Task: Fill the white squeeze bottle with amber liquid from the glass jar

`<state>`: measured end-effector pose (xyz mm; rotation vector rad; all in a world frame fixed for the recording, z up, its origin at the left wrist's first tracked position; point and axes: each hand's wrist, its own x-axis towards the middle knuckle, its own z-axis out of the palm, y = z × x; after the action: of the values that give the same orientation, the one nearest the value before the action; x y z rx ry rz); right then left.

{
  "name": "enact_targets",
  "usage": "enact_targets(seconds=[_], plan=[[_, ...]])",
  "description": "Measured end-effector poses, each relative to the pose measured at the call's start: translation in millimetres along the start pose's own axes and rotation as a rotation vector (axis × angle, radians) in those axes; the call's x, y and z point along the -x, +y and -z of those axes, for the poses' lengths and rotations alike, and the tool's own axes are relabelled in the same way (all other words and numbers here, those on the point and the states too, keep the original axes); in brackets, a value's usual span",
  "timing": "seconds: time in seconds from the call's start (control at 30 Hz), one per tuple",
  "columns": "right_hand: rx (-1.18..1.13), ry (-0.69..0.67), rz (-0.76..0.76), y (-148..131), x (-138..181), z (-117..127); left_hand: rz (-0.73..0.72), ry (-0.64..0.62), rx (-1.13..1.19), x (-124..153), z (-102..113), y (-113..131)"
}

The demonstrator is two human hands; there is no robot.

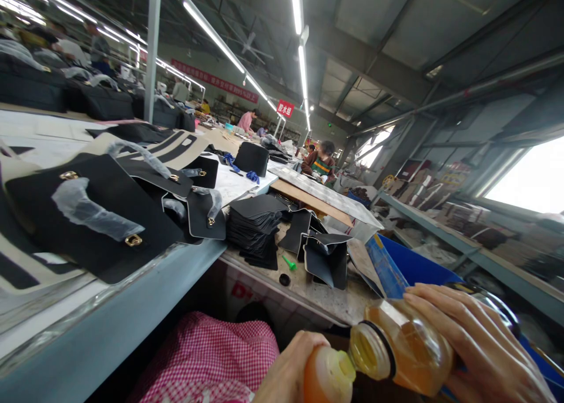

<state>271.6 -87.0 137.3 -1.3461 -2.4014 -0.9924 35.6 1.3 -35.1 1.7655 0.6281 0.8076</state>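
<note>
Busy bag workshop bench behind, right hand (pixel 480 344) grips a big jar (pixel 408 347) tipped mouth-to-mouth into the small bottle (pixel 324 379) the left hand (pixel 286 373) clutches, so amber liquid transfers cleanly.

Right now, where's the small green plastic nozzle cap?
In the head view, the small green plastic nozzle cap lies on the worn workbench at centre, just right of the stack of black leather pieces and above a black round cap.
</note>
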Motion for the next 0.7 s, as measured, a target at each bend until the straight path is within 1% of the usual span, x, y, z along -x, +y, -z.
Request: enact_targets(seconds=[0.17,0.3,0.43,0.57,0.7], plan=[[0.003,-0.003,-0.005,0.8,1.4,0.2,0.003,-0.006,0.009,0.3,1.1,0.9],[0.007,0.002,0.021,-0.7,-1.8,1.5,-0.014,-0.001,0.019,0.9,1.7,1.5],[-0.008,0.013,-0.019,-4.7,-4.6,0.5,-0.016,-0.015,0.038,0.9,2.6,1.4],[-0.015,0.012,-0.033,-7.5,-2.7,-2.9,-0.013,0.0,0.043,0.6,3.4,-0.6],[-0.033,0.021,-0.04,-6.9,-0.4,-4.9,-0.003,-0.028,0.029,0.8,4.2,-3.2]])
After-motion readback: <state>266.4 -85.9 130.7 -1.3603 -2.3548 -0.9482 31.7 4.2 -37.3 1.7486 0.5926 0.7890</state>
